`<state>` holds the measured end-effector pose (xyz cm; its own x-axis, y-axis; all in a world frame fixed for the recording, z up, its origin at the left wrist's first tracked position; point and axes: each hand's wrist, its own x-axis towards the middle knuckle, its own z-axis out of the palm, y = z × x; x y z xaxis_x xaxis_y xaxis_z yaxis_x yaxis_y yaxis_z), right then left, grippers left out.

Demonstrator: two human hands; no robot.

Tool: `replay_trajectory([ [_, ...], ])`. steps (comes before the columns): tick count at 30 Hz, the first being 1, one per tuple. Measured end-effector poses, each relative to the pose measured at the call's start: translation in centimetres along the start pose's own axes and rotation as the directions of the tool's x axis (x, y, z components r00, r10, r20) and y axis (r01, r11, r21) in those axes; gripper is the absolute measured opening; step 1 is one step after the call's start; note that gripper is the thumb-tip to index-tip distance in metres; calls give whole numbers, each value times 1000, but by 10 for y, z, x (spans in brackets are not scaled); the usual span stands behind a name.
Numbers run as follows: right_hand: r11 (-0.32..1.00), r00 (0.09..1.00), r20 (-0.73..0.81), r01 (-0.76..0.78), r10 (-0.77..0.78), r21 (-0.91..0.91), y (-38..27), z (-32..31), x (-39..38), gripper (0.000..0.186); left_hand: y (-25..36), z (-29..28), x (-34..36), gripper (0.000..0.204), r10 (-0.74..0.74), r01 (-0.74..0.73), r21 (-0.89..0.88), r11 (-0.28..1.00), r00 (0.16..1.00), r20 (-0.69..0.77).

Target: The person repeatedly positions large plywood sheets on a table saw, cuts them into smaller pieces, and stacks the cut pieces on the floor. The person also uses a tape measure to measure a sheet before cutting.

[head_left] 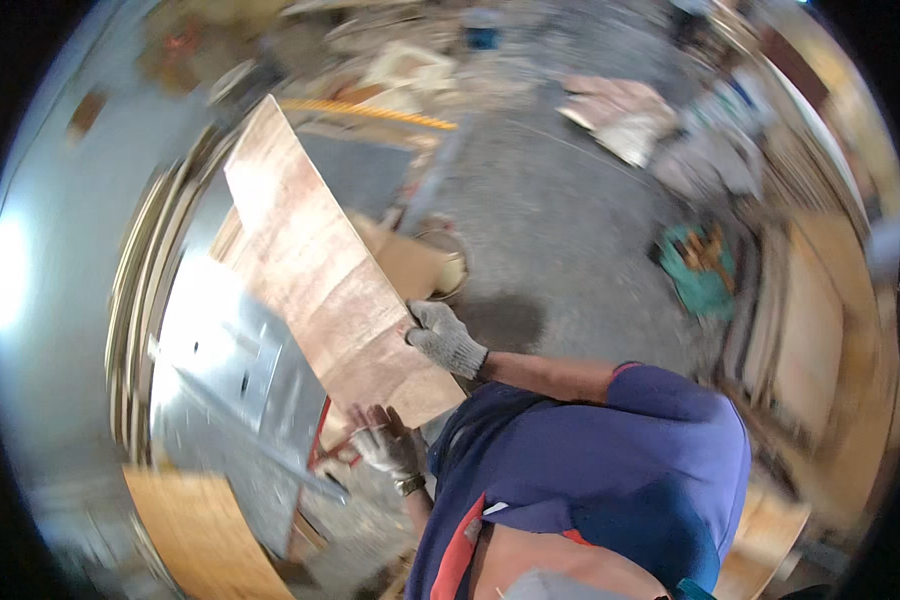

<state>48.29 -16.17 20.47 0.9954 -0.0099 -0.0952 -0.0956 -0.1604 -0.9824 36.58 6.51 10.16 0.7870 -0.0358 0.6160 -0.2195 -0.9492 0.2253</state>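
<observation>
A long plywood board [315, 260], pinkish-brown with a pale glare at its far end, slants from my hands up to the far left. My right hand [445, 338], in a grey knitted glove, is closed on the board's right edge near its close end. Beside the board's near left corner is my left hand [382, 445], also gloved, with its fingers spread. Whether those fingers touch the board I cannot tell. Under and left of the board lies a shiny metal machine table [235, 420], partly covered by it.
Sheets [135, 330] lean along the left wall. An orange-brown panel [205, 530] is at lower left. A green sack with wood scraps [703, 285] stands on the floor at right, near upright boards [810, 320]. Brown sheet material [625, 115] lies farther back.
</observation>
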Motion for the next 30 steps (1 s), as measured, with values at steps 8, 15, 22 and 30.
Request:
replay_trajectory([
  [8, 878, 917, -399, 175, 20, 446, 24, -344, 104, 28, -25, 18, 82, 75, 41, -22, -102, 995, 982, 187],
  [15, 810, 651, -716, -546, 252, -212, 122, -465, 95, 35, -62, 101, 55, 67, -685, 852, -179, 491, 505, 525],
  [22, 832, 869, -280, -481, 408, -279, 212, -236, 86, 38, -105, 162, 22, 42, -671, 946, -298, -129, 138, 728],
  [30, 782, 964, -200, -260, 175, -566, 173, -91, 177, 51, -134, 210, 19, 35, -671, 932, -330, -148, 150, 726],
])
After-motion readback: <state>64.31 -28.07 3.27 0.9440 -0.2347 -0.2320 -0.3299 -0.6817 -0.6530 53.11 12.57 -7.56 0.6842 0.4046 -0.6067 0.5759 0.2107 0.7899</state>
